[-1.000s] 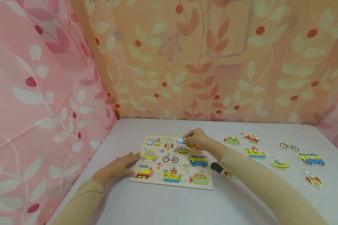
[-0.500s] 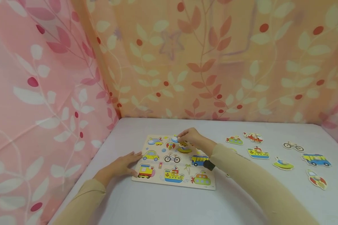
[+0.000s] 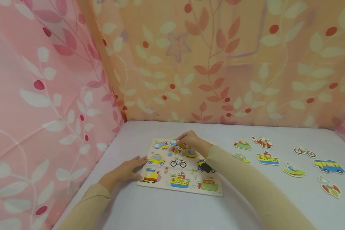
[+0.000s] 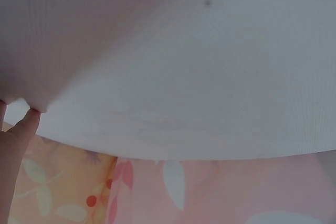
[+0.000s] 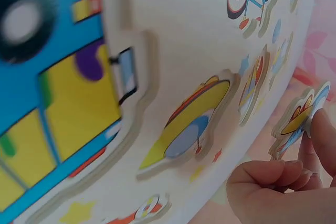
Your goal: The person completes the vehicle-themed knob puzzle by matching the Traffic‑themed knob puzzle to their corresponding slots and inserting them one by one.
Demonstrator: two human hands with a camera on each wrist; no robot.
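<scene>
Near the top edge of the wooden puzzle board (image 3: 195, 192), my right hand (image 3: 189, 139) pinches an airplane puzzle piece (image 3: 172, 142). The right wrist view shows the piece tilted, raised off the board between thumb and fingers. In the head view it hangs over the printed rocket (image 3: 176, 150), partly covering it. The printed airplane (image 3: 161, 145) lies just left of it, in the board's top left corner. My left hand (image 3: 127, 169) rests at the board's left edge, fingers spread and thumb by the printed train (image 3: 151, 175). Only its fingertips and side show in the left wrist view.
Loose pieces lie right of the board: a submarine (image 3: 242, 145), helicopter (image 3: 262, 142), ship (image 3: 267, 158), bicycle (image 3: 304, 151), flying saucer (image 3: 294, 170), bus (image 3: 329, 166) and rocket (image 3: 329, 187). A car piece (image 3: 241, 157) is partly behind my right sleeve. Patterned curtains (image 3: 149, 80) border the white table.
My right hand has carried the airplane piece leftward along the top of the board, from above the flying saucer picture to the rocket picture. My left hand keeps its place on the board.
</scene>
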